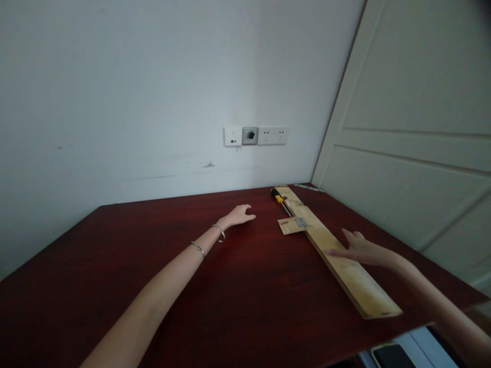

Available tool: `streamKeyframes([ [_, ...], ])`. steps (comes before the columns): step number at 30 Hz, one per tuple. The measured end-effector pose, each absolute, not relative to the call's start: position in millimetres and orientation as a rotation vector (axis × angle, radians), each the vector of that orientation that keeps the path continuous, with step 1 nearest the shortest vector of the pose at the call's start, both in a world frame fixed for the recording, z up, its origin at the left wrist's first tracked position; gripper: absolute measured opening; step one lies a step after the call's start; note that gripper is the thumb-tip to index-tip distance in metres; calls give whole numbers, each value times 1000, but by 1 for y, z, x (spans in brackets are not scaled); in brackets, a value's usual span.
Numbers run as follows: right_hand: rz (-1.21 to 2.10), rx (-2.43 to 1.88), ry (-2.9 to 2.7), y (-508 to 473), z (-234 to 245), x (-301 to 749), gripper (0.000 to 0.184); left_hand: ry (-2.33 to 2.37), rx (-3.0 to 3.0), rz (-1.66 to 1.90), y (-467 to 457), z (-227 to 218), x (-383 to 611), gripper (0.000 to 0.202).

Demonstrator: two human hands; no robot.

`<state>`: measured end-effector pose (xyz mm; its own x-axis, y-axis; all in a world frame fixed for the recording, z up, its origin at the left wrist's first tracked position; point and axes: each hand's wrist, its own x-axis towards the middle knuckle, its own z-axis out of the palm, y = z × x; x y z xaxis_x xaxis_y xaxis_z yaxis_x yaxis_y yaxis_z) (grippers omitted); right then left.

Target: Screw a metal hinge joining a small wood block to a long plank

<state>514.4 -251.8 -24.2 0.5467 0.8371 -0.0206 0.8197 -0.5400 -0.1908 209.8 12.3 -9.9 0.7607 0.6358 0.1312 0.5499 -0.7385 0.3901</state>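
The right hand (362, 251), fingers spread and empty, is over a long plank (347, 271) on the desk (268, 306). A hinge (300, 222) sits where it meets a small board (288, 225), a screwdriver (276, 197) beyond. The left hand (238, 217), fingers loosely curled, holds nothing.

A: Black rounded slab (393, 356) at bottom edge, what is it?
B: Cut off by frame, can't tell.
A: Small steel hinge (300, 222) on long pale wooden board (356, 281), screws visible?
B: Too small to tell.
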Motion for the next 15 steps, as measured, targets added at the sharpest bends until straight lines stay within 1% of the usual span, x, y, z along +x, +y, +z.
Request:
streamKeyframes([
  [1, 236, -2664, -1400, -255, -25, 508, 113, 857, 2640, 353, 7, -12, 222, 59],
  [2, 241, -2697, -1387, -258, -26, 503, 114, 806, 2652, 341, 0, -14, 234, 61],
  [4, 189, -2685, -1396, -261, -30, 495, 113, 716, 2675, 316, -12, -18, 256, 67],
  [7, 98, -2602, -1445, -264, -39, 489, 99, 608, 2708, 287, -29, -21, 282, 78],
  [9, 35, -2582, -1454, -265, -44, 487, 91, 556, 2727, 266, -38, -20, 295, 81],
  [15, 21, -2586, -1413, -265, -44, 478, 78, 438, 2765, 230, -52, -15, 314, 69],
])
